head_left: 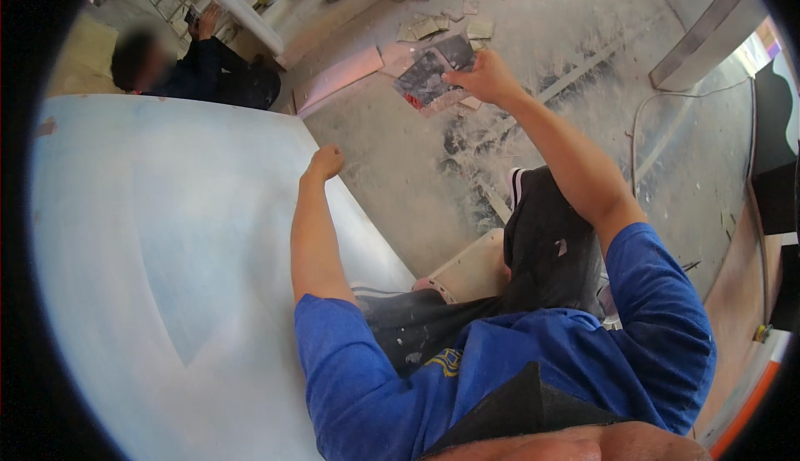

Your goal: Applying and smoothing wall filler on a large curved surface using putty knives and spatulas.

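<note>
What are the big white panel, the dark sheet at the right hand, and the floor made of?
White panel: perhaps painted board; smooth, cloudy blue-white; core unclear.
Dark sheet: possibly abrasive paper; thin, matte, pale-dusted.
Floor: likely bare concrete; matte grey, dusty.

Cloudy white, royal blue, black and chalky grey.
The broad, smooth, milky-white panel [125,253] is clouded with pale blue and has small brownish patches at its far-left edge; the thin, rectangular, dark grey sheet [423,76] is mottled paler, with red at one corner; the royal-blue, short-sleeved cloth shirt [517,348] bears a yellow emblem [448,363]; the black cloth trousers [546,232] show white-striped cuffs and pale specks; the grey concrete floor [708,153] is smeared whitish.
</note>
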Motion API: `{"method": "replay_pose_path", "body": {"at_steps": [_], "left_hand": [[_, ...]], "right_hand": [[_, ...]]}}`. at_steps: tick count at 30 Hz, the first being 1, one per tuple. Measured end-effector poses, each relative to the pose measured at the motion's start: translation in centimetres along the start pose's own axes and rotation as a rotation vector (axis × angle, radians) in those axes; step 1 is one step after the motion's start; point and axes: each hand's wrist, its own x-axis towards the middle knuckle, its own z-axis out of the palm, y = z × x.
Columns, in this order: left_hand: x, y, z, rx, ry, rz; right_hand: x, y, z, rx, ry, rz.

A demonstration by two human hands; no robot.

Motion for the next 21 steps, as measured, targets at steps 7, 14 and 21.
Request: {"method": "replay_pose_path", "body": {"at_steps": [7, 14, 21], "left_hand": [[1.1, -2.7, 1.2, -0.008, 0.038, 0.162], [0.9, -0.3, 0.1, 0.68, -0.075, 0.449], [0.5, -1.0, 0.0, 0.703, -0.024, 0.444]], "right_hand": [[0.3, 0.0, 0.4, 0.078, -0.025, -0.033], [0.8, 1.5, 0.4, 0.016, -0.002, 0.004], [0.3, 0.5, 0.5, 0.046, 0.009, 0.012]]}}
